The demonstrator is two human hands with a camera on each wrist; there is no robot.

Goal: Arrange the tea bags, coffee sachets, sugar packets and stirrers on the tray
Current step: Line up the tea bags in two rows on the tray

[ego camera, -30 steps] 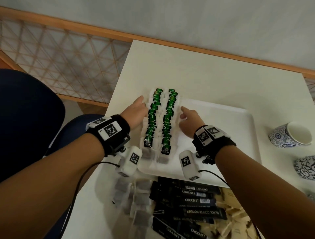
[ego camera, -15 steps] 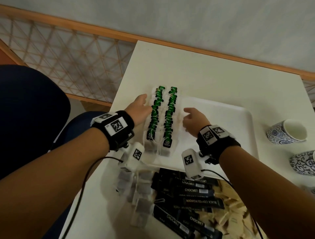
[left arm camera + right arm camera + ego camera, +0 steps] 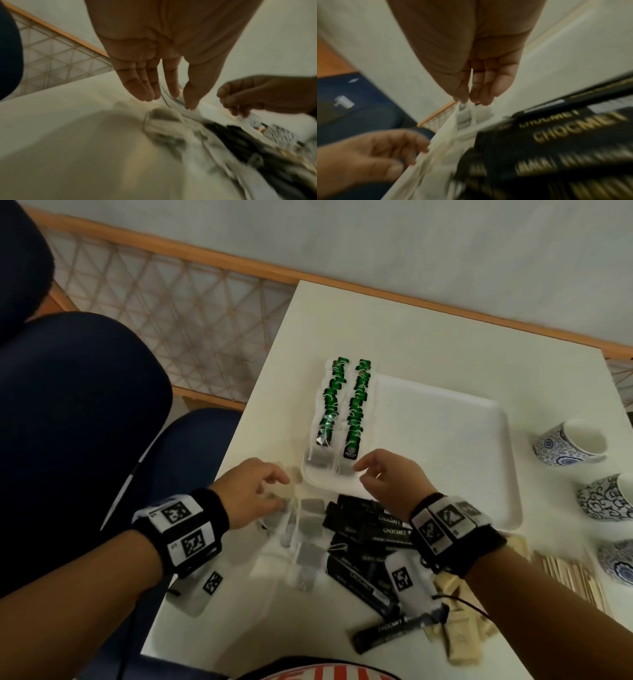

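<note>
tea bags on tray point(image 3: 342, 409): two neat rows, green tags up, along the left edge of the white tray point(image 3: 479, 474). Too overlapped to count each one honestly.
loose tea bags point(image 3: 306, 529): a small blurry heap on the counter point(image 3: 428, 337), just below the tray's near-left corner.
handling: I'd guess feather-light, soft and floppy; pinch the paper tag or the top edge.
coffee sachets point(image 3: 370, 535): black sticks piled beside the loose bags; at least six, probably stiffer and slicker.
sugar packets point(image 3: 459, 642): beige pile, count unclear.
stirrers point(image 3: 565, 577): wooden bundle, too many to count.
cups point(image 3: 568, 446): three.
left hand point(image 3: 250, 494): fingers relaxed over the heap, holding nothing I can see.
right hand point(image 3: 390, 481): fingers loosely curled, empty.
</note>
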